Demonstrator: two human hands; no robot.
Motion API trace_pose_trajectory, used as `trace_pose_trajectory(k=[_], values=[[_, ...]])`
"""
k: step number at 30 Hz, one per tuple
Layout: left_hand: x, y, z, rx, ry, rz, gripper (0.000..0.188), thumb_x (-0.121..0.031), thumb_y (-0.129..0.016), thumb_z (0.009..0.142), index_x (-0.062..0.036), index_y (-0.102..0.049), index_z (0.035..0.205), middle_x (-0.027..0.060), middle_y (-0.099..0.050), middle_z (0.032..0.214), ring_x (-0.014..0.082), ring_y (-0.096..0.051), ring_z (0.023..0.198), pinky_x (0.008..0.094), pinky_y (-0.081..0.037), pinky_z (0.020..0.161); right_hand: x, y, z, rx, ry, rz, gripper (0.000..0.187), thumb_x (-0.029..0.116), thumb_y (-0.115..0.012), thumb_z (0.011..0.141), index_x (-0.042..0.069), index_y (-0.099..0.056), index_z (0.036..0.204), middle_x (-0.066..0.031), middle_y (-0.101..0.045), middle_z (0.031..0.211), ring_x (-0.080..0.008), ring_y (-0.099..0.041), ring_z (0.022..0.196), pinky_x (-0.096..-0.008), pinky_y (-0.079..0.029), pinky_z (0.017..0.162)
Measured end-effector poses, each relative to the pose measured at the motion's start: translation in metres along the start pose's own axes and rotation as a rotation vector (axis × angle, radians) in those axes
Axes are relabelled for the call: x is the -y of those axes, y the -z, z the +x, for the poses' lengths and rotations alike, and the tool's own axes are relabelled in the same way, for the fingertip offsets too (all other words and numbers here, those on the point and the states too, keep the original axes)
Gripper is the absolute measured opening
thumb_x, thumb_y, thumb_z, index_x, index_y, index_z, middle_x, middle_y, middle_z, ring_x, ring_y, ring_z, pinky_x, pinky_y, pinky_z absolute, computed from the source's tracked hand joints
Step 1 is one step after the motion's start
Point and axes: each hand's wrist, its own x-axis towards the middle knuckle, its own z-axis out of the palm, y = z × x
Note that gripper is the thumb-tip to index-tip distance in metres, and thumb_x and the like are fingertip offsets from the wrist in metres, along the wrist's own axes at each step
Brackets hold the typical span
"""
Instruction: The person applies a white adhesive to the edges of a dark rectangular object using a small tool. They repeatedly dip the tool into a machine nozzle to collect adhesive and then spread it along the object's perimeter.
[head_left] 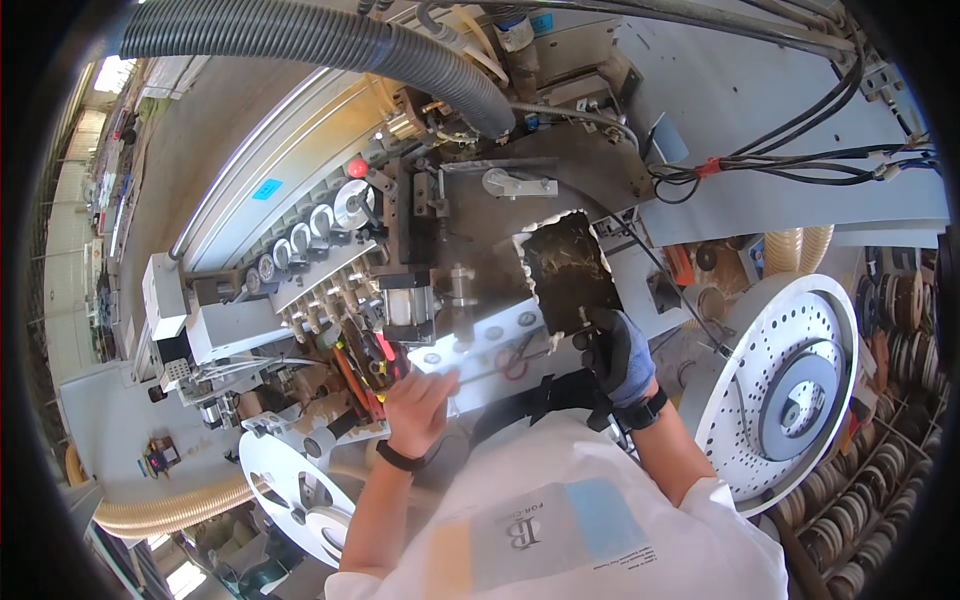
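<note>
- One bare left hand (417,405) is looking blurred, fingers bent beside a thin rod (490,373), so its hold cannot be told.
- The gloved right hand (626,362) is gripping a black tool (596,346) just below the ragged opening (568,268).
- A weak grip could be dropping the tool; rough edges could be snagging fingers.
- The shirt (580,450) is bearing printed lettering.

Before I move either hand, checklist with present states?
1. Right hand gloved: ok, blue-and-black fabric glove on.
2. Left hand gloved: not ok, bare.
3. Left hand's grip: cannot tell, fingers blurred.
4. Wrists bare: not ok, black wristband on the left, black wristwatch on the right.
5. Left hand off the red ball-shaped knob: ok, apart.
6. Right hand off the white perforated round disc: ok, apart.
</note>
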Motion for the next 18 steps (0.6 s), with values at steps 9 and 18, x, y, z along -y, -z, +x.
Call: trace_pose_trajectory(k=[9,18], values=[[0.000,0.001,-0.049,0.019,0.492,-0.355,0.040,0.004,-0.071,0.086,-0.0011,-0.068,0.125,0.0101,-0.068,0.096,0.0223,-0.067,0.082,0.0304,-0.052,0.075,0.041,0.023,0.026,-0.289,0.019,0.288,0.023,0.034,-0.059,0.103,0.013,-0.067,0.105,-0.0052,-0.069,0.080,-0.0153,-0.064,0.061,-0.0267,-0.047,0.049],[-0.037,-0.006,0.006,0.031,0.347,-0.475,0.042,0.000,-0.074,0.088,-0.0085,-0.070,0.128,0.0070,-0.071,0.094,0.0198,-0.067,0.076,0.0300,-0.055,0.073,0.018,-0.018,0.016,-0.092,-0.006,0.064,0.030,0.031,-0.056,0.106,0.008,-0.067,0.122,-0.0119,-0.072,0.088,-0.0180,-0.067,0.069,-0.0272,-0.051,0.058]])
